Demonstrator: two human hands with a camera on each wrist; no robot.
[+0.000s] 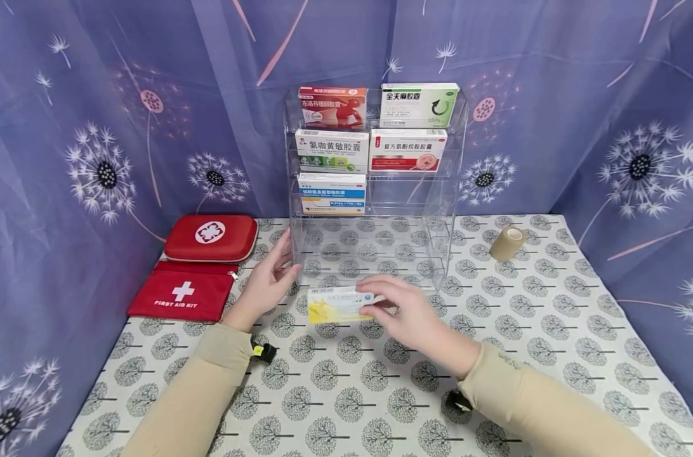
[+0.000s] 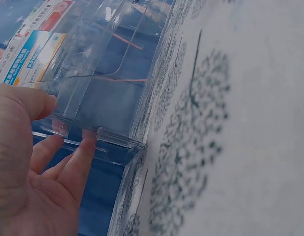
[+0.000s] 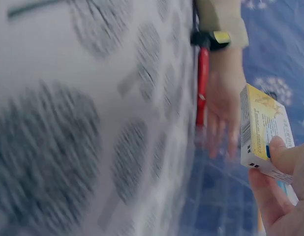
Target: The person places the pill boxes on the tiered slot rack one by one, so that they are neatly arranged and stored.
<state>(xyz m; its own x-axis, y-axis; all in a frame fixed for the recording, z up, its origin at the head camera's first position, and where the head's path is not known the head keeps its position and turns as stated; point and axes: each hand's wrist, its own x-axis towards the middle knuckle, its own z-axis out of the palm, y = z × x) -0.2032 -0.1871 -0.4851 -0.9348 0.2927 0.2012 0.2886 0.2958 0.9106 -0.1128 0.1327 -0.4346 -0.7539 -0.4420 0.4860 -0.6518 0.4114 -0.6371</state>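
Observation:
A clear acrylic display rack (image 1: pixel 375 244) stands on the table with several medicine boxes in its upper tiers. My left hand (image 1: pixel 268 279) is at the rack's lower left side; in the left wrist view its fingertips (image 2: pixel 85 147) touch the clear plastic, thumb apart from the fingers. In front of the rack my right hand (image 1: pixel 406 314) pinches a white and yellow medicine box (image 1: pixel 336 306) by its right end, thumb on its printed face. That medicine box (image 3: pixel 267 130) also shows in the right wrist view, raised off the cloth.
On the left lie a red hard case (image 1: pixel 178 240) and a red first aid pouch (image 1: pixel 152 295). A tan bandage roll (image 1: pixel 502 246) stands to the right. Among the racked boxes, a blue and white box (image 1: pixel 331 195) sits lowest, at left. Purple curtain (image 1: pixel 346 44) hangs behind.

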